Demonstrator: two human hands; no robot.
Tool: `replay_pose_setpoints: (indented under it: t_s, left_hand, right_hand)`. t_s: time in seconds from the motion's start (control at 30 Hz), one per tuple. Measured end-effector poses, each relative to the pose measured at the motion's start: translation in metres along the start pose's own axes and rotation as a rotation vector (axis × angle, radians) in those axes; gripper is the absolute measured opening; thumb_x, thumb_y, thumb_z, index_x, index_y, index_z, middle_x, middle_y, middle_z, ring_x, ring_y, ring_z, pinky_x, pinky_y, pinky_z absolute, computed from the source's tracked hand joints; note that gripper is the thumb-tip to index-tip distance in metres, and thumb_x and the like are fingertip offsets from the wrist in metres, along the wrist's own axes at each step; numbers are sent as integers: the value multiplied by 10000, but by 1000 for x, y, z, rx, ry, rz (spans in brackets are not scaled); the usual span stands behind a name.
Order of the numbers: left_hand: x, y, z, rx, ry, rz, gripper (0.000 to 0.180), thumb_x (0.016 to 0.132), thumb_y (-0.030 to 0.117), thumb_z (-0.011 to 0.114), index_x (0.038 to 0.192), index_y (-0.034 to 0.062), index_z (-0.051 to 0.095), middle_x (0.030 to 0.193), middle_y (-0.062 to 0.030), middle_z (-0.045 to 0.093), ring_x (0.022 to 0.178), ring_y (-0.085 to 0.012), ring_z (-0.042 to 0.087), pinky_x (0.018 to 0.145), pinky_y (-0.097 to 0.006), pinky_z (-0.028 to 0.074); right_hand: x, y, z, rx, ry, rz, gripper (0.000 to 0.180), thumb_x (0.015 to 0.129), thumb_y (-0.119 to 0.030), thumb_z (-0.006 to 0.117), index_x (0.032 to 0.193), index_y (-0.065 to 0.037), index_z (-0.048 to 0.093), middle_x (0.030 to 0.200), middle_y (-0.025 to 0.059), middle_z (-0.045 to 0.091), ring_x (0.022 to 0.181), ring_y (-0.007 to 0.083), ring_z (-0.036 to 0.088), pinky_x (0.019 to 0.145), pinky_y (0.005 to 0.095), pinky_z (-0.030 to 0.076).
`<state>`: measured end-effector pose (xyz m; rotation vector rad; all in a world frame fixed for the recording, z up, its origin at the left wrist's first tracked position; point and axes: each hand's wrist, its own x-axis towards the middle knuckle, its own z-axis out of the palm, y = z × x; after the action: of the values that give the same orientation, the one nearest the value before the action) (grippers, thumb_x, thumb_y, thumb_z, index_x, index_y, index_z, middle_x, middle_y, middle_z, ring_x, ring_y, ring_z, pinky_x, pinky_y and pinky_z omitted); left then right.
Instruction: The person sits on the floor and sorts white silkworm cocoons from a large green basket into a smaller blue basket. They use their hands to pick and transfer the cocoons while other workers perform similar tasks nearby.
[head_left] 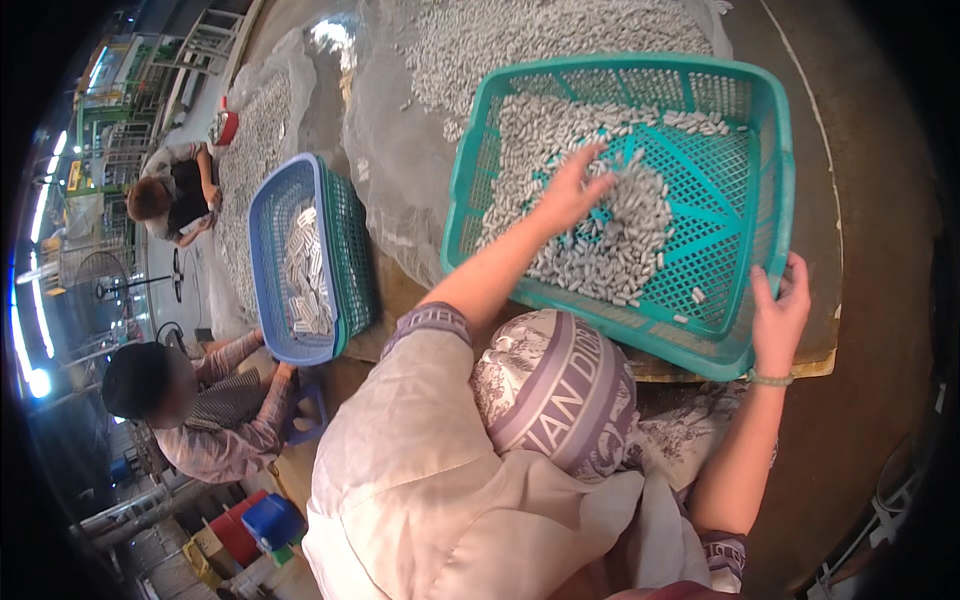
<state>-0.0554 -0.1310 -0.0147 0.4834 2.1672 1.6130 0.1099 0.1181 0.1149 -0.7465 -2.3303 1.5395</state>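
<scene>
Workshop: counter [813, 240] under the teal basket [783, 150]; standing fan [100, 277] and a second worker [180, 195] far left of that basket.
Grey pieces [600, 275]: small, cylindrical, inside the teal basket; heaped over its left and middle, strip along the far wall, few strays at the near right; mesh floor shows on the right.
Left hand [572, 192]: inside the teal basket, over the pieces, fingers spread, not clenched; pieces just right of it are motion-blurred.
Right hand [782, 308]: grasping the teal basket's rim by its near right corner, thumb inside.
Loose pile [560, 35]: similar pieces, beyond the teal basket.
Clear sheeting [388, 200]: left of the teal basket, crumpled.
Blue basket [257, 250]: left of the teal basket, well apart, pale strips [308, 265] inside; seated co-worker [215, 425] has hands at its near end.
</scene>
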Motion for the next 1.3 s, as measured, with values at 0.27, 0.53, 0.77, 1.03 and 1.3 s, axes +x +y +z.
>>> replay_pose_setpoints:
  t_s: [0.27,0.53,0.77,1.03,1.3]
  left_hand:
    - [-36,-64,-54,1259,-488,396,880,824,660,362,1424,54,145,1470,-236,87,1360,-414,52,1092,-527,52]
    - [6,-1,78,701,-407,798,696,811,685,314,1409,338,233,1488,-59,186,1325,-393,233,1067,-600,-11]
    - [108,-39,48,975,-53,517,606,862,647,277,1400,370,231,1491,-9,184,1375,-269,146,1087,-560,35]
    - [-10,-53,-56,1130,-143,171,588,868,520,453,1375,257,312,1362,-145,333,1256,-346,308,1016,-487,293]
    - [-47,-46,-63,1159,-96,-133,553,856,473,504,1042,-46,465,1053,-212,488,1006,-373,477,884,-419,405]
  right_hand:
    - [6,4,-4,-3,4,17,323,837,-48,592,1120,38,461,861,101,646,790,98,575,716,230,445]
    - [8,15,-6,48,-35,24,336,845,-39,589,1141,44,452,927,95,626,836,102,567,745,231,446]
    - [6,25,-8,109,-40,28,343,844,-27,586,1149,50,450,946,99,622,839,104,566,755,235,449]
    - [7,22,-5,86,-46,23,319,839,-15,583,1125,44,456,946,101,629,850,99,570,749,226,445]
    - [5,20,-2,126,-32,75,316,839,-11,582,1124,41,457,944,107,631,842,107,576,752,230,449]
